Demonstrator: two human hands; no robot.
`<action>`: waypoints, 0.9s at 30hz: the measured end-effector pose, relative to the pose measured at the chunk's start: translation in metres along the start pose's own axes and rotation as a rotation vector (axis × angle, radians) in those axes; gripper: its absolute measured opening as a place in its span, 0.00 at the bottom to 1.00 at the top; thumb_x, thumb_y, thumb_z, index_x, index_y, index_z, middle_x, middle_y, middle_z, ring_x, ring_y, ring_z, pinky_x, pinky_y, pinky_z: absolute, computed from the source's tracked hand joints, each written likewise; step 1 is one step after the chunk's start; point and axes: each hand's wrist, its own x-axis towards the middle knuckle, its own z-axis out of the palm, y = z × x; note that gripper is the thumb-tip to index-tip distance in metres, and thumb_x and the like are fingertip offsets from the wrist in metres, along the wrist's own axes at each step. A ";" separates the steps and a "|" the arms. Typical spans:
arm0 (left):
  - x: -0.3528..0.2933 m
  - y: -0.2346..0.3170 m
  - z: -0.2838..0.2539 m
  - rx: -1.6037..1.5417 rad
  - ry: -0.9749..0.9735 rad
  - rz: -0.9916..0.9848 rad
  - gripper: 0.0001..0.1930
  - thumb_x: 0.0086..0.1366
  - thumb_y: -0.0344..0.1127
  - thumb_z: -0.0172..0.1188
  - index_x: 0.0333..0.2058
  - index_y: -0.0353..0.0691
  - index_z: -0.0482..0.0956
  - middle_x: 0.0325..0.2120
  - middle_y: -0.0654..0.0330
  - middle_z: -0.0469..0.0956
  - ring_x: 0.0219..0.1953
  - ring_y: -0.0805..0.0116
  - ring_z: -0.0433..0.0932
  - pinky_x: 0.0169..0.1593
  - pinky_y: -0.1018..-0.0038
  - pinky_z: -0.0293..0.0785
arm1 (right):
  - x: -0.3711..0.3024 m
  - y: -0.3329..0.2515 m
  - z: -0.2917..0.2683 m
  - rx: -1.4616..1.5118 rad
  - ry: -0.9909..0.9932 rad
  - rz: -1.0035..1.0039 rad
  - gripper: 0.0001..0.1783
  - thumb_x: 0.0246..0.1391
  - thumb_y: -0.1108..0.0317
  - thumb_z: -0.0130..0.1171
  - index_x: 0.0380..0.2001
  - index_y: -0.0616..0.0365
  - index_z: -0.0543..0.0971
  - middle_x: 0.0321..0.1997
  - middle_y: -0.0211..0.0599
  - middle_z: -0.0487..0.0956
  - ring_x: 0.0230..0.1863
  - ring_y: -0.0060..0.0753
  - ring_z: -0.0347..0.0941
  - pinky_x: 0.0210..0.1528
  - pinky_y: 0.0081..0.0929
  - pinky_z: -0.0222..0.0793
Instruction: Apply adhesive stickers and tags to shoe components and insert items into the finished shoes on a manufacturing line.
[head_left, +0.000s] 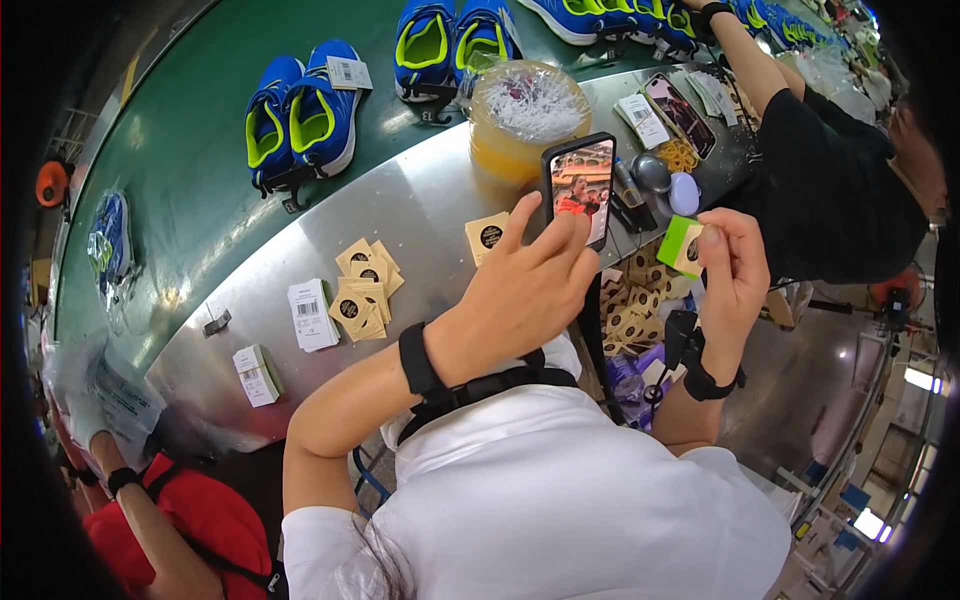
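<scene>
My left hand (530, 285) is at a smartphone (580, 185) that stands tilted up with its screen lit. Its fingers are spread, and one or two lie over the lower part of the screen. What supports the phone is hidden. Between the thumb and fingers of my right hand (735, 265) is a small green tag (680, 245) with a beige square card or sticker against it. Stacks of white tags (312, 315) and loose beige square cards (365, 290) lie on the metal table edge to the left of my hands. Another beige card (487, 235) lies nearer the phone.
Blue shoes (305, 120) stand in pairs on the green belt (200, 120). Behind the phone is a yellow tub (525, 110) wrapped in plastic. A second phone (682, 115) and rubber bands (678, 155) lie at right. Co-workers sit close on both sides, one in a red top (200, 525).
</scene>
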 end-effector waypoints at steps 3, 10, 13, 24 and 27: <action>0.005 -0.004 0.003 0.170 0.027 -0.019 0.12 0.51 0.39 0.61 0.31 0.41 0.71 0.49 0.57 0.71 0.51 0.61 0.66 0.62 0.51 0.49 | -0.001 0.003 0.002 -0.066 -0.026 0.015 0.05 0.59 0.73 0.52 0.37 0.61 0.76 0.25 0.23 0.72 0.24 0.10 0.62 0.27 0.12 0.58; -0.005 -0.024 -0.051 0.324 0.243 -0.342 0.10 0.49 0.36 0.60 0.29 0.42 0.72 0.50 0.56 0.71 0.51 0.60 0.68 0.62 0.48 0.50 | 0.035 0.015 -0.007 -0.085 -0.005 0.007 0.11 0.59 0.75 0.48 0.44 0.61 0.74 0.26 0.26 0.71 0.28 0.13 0.63 0.31 0.15 0.59; -0.011 -0.042 -0.055 0.250 0.248 -0.339 0.11 0.47 0.34 0.62 0.31 0.41 0.73 0.49 0.56 0.71 0.52 0.58 0.68 0.61 0.50 0.52 | 0.069 0.011 -0.012 -0.175 -0.111 -0.075 0.10 0.58 0.75 0.47 0.41 0.62 0.77 0.26 0.27 0.70 0.29 0.16 0.63 0.32 0.16 0.60; -0.003 -0.134 -0.049 0.073 0.127 -0.275 0.11 0.53 0.27 0.62 0.36 0.36 0.75 0.43 0.57 0.75 0.47 0.56 0.72 0.50 0.66 0.67 | 0.261 0.083 0.011 -0.212 -0.455 -0.198 0.12 0.57 0.72 0.49 0.42 0.53 0.78 0.25 0.24 0.69 0.29 0.16 0.64 0.32 0.15 0.59; 0.020 -0.162 -0.036 0.078 0.055 -0.221 0.13 0.53 0.28 0.62 0.39 0.37 0.75 0.43 0.57 0.75 0.47 0.56 0.72 0.50 0.65 0.67 | 0.311 0.113 0.024 -0.760 -0.537 -0.541 0.11 0.51 0.73 0.50 0.36 0.50 0.78 0.27 0.33 0.78 0.30 0.31 0.74 0.33 0.27 0.66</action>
